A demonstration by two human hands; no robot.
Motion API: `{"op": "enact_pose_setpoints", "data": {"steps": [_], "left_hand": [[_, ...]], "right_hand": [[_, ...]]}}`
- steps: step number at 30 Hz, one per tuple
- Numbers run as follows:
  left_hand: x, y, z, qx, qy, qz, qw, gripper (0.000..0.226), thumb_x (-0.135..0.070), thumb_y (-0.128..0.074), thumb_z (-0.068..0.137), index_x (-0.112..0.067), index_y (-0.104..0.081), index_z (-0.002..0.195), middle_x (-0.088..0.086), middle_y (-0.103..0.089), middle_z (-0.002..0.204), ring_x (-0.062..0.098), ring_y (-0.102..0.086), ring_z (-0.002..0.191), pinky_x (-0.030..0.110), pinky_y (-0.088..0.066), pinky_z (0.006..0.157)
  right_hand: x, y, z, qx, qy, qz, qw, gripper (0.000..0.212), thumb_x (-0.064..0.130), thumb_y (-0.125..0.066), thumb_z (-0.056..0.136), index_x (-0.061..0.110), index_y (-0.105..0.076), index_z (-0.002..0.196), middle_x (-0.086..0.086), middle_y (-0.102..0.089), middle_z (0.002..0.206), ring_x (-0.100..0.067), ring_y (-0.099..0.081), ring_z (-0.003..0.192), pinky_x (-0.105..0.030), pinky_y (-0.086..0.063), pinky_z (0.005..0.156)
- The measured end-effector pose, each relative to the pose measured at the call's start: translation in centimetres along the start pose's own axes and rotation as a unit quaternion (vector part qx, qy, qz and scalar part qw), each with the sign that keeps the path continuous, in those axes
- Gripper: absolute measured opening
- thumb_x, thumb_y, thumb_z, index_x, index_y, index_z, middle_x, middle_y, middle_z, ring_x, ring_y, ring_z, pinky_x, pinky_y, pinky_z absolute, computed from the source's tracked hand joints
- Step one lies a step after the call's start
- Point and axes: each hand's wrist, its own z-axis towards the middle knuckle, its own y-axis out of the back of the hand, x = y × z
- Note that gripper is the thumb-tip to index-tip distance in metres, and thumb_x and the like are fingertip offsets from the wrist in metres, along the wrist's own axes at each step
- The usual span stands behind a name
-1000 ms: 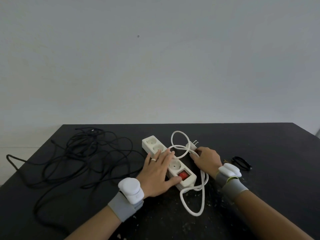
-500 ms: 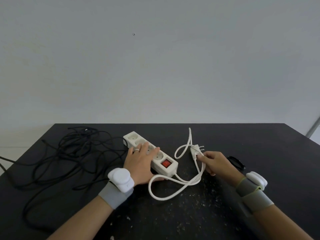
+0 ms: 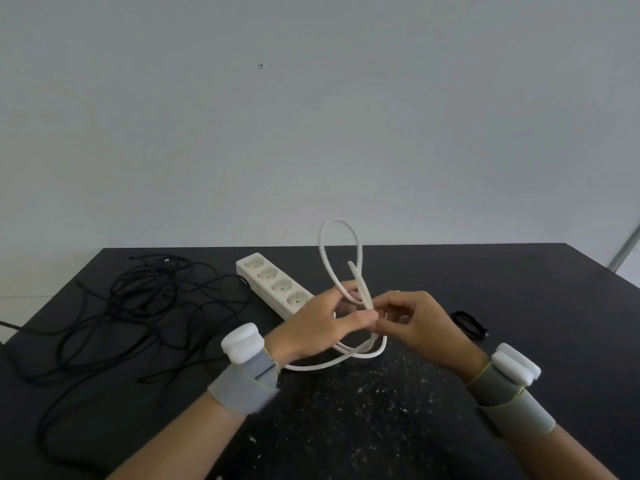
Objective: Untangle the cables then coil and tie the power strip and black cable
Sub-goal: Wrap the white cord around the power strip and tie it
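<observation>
The white power strip [image 3: 273,285] lies diagonally on the black table [image 3: 519,289], its near end hidden behind my left hand [image 3: 318,323]. Its white cord [image 3: 341,258] rises in a tall loop above both hands and trails in a curve on the table below them. My left hand pinches the cord at the base of the loop. My right hand [image 3: 415,323] pinches it from the other side, fingertips touching the left thumb. The plug is hidden. The black cable [image 3: 138,313] sprawls in a loose tangle across the left part of the table.
A small black strap or tie [image 3: 468,324] lies just right of my right hand. White crumbs [image 3: 374,393] speckle the table in front of me. A grey wall stands behind the table; a metal bar shows at the far right edge.
My left hand left the power strip and joined the right at the white cord. Both hands lifted the cord, and a loop now stands up above them.
</observation>
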Motion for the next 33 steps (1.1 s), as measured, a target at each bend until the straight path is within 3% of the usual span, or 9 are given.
{"op": "enact_pose_setpoints", "data": {"steps": [4,7,11,17,20,25,30,32,33], "left_hand": [[-0.4,-1.2,-0.5,-0.11,-0.035,-0.104,0.988,0.037,-0.024,-0.074,0.077,-0.024,-0.057,0.109,-0.001,-0.067,0.11,0.01,-0.067,0.094,0.026,-0.055,0.082],[-1.3,-1.0,-0.7,-0.166,-0.057,-0.122,0.977,0.025,0.008,-0.059,0.081,-0.014,-0.055,0.092,0.005,-0.066,0.096,0.015,-0.071,0.081,0.03,-0.058,0.071],[-3.3,0.2,-2.2,-0.149,-0.067,-0.189,0.968,0.025,0.013,-0.049,0.087,-0.01,-0.051,0.097,0.006,-0.062,0.101,0.017,-0.069,0.073,0.03,-0.057,0.065],[-2.8,-2.0,-7.6,0.044,-0.185,-0.033,0.981,0.028,0.002,-0.055,0.089,-0.012,-0.056,0.113,-0.002,-0.06,0.108,0.016,-0.063,0.097,0.022,-0.048,0.087],[-0.8,-3.8,-8.8,0.074,-0.28,0.131,0.948,0.019,0.004,-0.053,0.088,-0.002,-0.064,0.103,0.009,-0.06,0.112,0.019,-0.058,0.103,0.034,-0.046,0.094],[1.6,-4.9,-8.5,0.185,-0.258,0.308,0.897,0.031,-0.012,-0.04,0.097,-0.009,-0.066,0.114,0.008,-0.058,0.125,0.027,-0.055,0.113,0.044,-0.045,0.092],[2.4,-4.1,-8.2,0.144,-0.313,0.508,0.79,0.036,-0.03,-0.041,0.093,-0.048,-0.06,0.118,-0.025,-0.059,0.126,0.001,-0.055,0.118,0.023,-0.041,0.102],[2.3,-3.0,-8.0,0.131,-0.315,0.493,0.8,0.046,-0.018,-0.046,0.085,-0.042,-0.061,0.12,-0.019,-0.053,0.137,0.008,-0.044,0.132,0.032,-0.026,0.115],[2.3,-2.3,-7.9,0.153,-0.313,0.43,0.833,0.049,-0.008,-0.049,0.078,-0.034,-0.066,0.116,-0.013,-0.053,0.139,0.013,-0.038,0.136,0.036,-0.015,0.118]], "right_hand": [[0.9,0.3,0.0,0.117,0.057,-0.025,0.991,0.018,0.007,-0.063,0.086,0.02,-0.072,0.096,0.01,-0.07,0.084,-0.012,-0.061,0.07,-0.023,-0.049,0.064],[-0.5,0.1,0.1,0.121,0.049,-0.138,0.982,0.027,0.001,-0.06,0.08,0.019,-0.07,0.097,0.026,-0.064,0.088,0.002,-0.06,0.077,-0.014,-0.047,0.07],[-3.7,-1.2,0.0,0.214,-0.016,-0.325,0.921,0.035,0.035,-0.063,0.086,0.032,-0.06,0.12,0.012,-0.051,0.125,-0.006,-0.049,0.107,-0.03,-0.046,0.093],[-5.9,-2.6,0.7,0.122,0.065,-0.392,0.91,0.015,0.036,-0.051,0.092,0.026,-0.062,0.095,0.005,-0.057,0.102,-0.018,-0.044,0.096,-0.029,-0.032,0.085],[-6.2,-3.0,1.3,0.077,0.052,-0.384,0.918,0.016,0.037,-0.045,0.096,0.025,-0.056,0.098,0.007,-0.05,0.1,-0.015,-0.044,0.094,-0.026,-0.03,0.084],[-5.0,-3.1,2.6,0.012,0.042,-0.369,0.928,0.016,0.036,-0.044,0.097,0.025,-0.055,0.099,0.009,-0.046,0.095,-0.01,-0.048,0.074,-0.02,-0.038,0.066],[-4.5,-3.2,3.0,0.009,0.053,-0.358,0.932,0.017,0.034,-0.048,0.097,0.023,-0.061,0.102,0.005,-0.049,0.098,-0.01,-0.046,0.071,-0.023,-0.033,0.068],[-4.5,-3.1,2.8,0.012,0.049,-0.345,0.937,0.017,0.034,-0.051,0.095,0.023,-0.063,0.102,0.005,-0.051,0.097,-0.011,-0.05,0.077,-0.026,-0.038,0.07],[-4.6,-3.1,2.7,0.014,0.046,-0.337,0.94,0.017,0.033,-0.053,0.095,0.023,-0.064,0.101,0.005,-0.051,0.097,-0.011,-0.051,0.08,-0.027,-0.041,0.072]]}}
